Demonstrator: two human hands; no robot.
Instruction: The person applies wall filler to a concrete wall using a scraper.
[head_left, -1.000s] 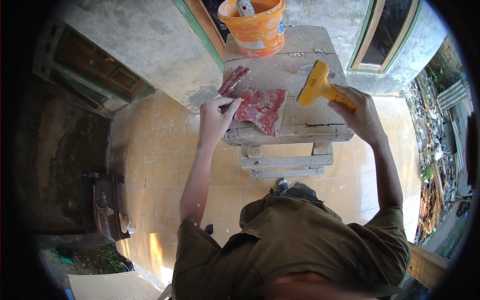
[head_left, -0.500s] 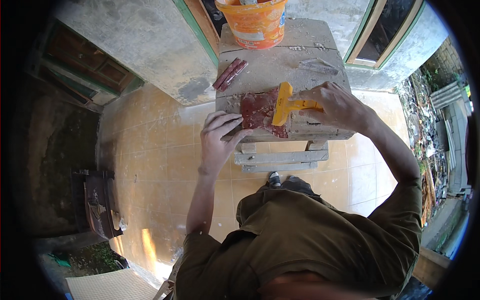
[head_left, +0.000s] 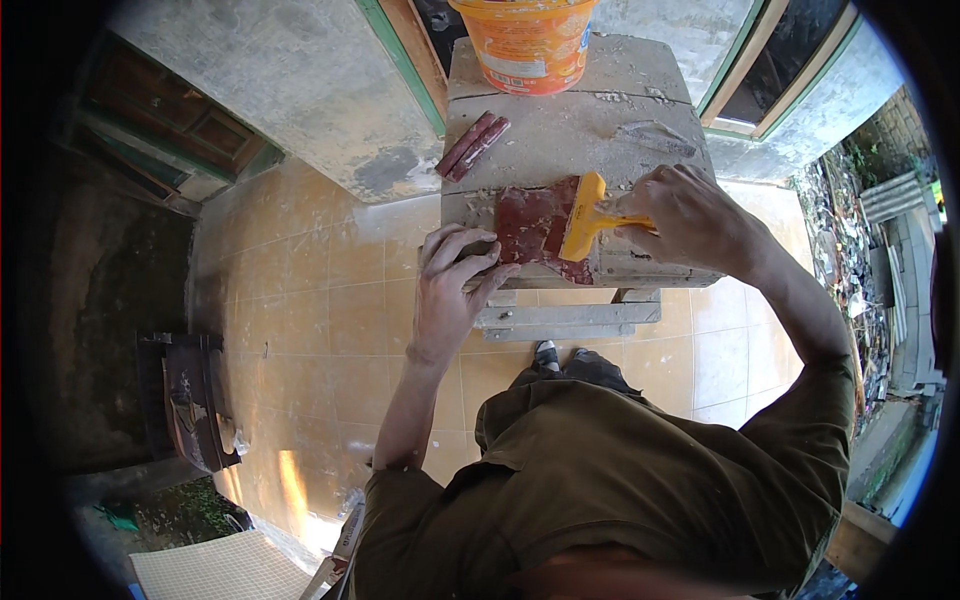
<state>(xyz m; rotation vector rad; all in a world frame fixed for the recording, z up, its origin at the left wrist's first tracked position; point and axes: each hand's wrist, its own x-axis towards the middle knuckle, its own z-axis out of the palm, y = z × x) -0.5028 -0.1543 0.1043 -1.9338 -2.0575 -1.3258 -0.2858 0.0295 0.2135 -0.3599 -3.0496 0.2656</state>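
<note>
Here, in the single head view looking straight down, a person in an olive shirt leans over a rough, paste-spattered wooden bench that stands on tan floor tiles beside a grey rendered wall. The right hand is clenched around the handle of a yellow plastic scraper, whose wide blade lies flat on a red sheet spread near the front edge of the bench. The left hand presses down with curled fingers at the bench's front left corner, fingertips touching the sheet's near edge; it pins the sheet and does not grasp anything. The sheet looks thin, limp and wrinkled, probably light and easy to tear or drag along under the blade, so it seems best held flat by pressure at an edge, as the left hand does. The scraper looks stiff and light, and its narrow handle is the natural place to hold it. Two dark red strips lie side by side, well apart from the sheet, near the bench's left edge. An orange plastic bucket stands at the far end of the bench, and a smear of grey paste sits to its right. A slatted lower shelf shows beneath the benchtop. Rubble and stacked tiles lie at the far right, and a dark wooden stand at the left
</note>
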